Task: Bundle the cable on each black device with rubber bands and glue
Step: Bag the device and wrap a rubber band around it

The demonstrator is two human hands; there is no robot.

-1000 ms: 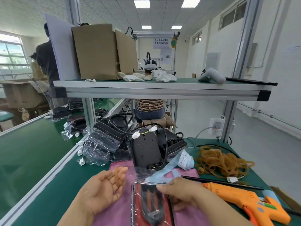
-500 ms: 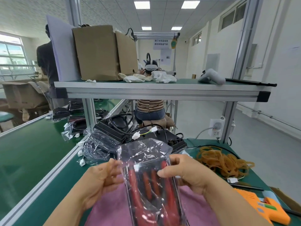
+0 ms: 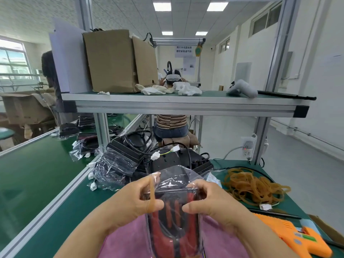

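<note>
An aluminium rail point(image 3: 55, 201) marks the left edge of the bench point(image 3: 89, 203), running from near left to far middle. A wide green belt point(image 3: 37, 174) lies beyond it. To the right the bench ends at grey floor point(image 3: 307, 174), which stretches away along a white wall. A shelf point(image 3: 186, 107) on metal posts crosses above the bench and carries a cardboard box point(image 3: 111, 60).

The bench top is green. A pink cloth point(image 3: 128, 239) lies at the near edge. Far of it sits a heap of black devices point(image 3: 128, 155), some in clear bags, with loose cables. A pile of tan rubber bands point(image 3: 255, 187) lies to the right, and an orange glue gun point(image 3: 292, 233) lies at near right. A seated person point(image 3: 171, 125) faces away in the far middle.

Above the cloth, both hands hold one device point(image 3: 175, 220), black and red, upright inside a clear bag point(image 3: 176, 175). The left hand point(image 3: 134, 203) and the right hand point(image 3: 210, 203) grip its upper sides, fingers curled behind and thumbs in front. A rubber band point(image 3: 151, 194) lies across the left hand's fingers.
</note>
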